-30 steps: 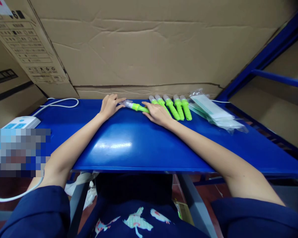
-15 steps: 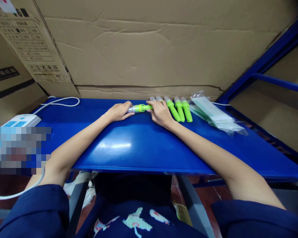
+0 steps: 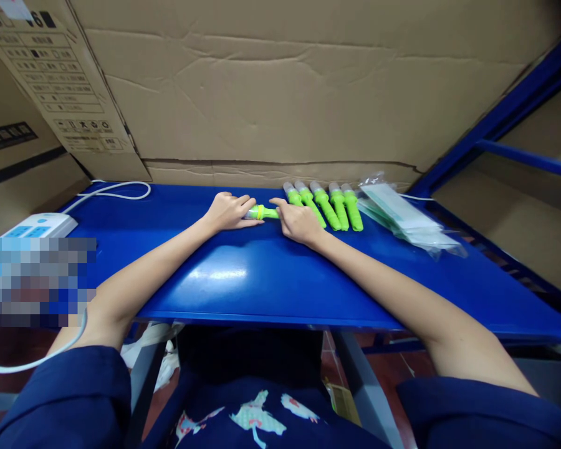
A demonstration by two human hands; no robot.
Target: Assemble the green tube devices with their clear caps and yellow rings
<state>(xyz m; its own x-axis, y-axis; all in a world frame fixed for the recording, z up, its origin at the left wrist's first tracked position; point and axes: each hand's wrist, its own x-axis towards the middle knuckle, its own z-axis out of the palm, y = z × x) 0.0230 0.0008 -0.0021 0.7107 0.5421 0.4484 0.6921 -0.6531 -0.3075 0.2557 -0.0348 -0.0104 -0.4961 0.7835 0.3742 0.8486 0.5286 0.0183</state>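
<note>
The green wand [image 3: 262, 212] lies at twelve o'clock, where our left hand [image 3: 231, 212] has slid further over its clear end [image 3: 251, 214] while our right hand [image 3: 301, 224] grips its handle [image 3: 272, 213], so it seems steadied from both sides.

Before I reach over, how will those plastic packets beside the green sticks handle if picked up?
The packets look thin and flat, so they're probably light and bendy. Being glossy and overlapped, they may also slide apart.
</note>
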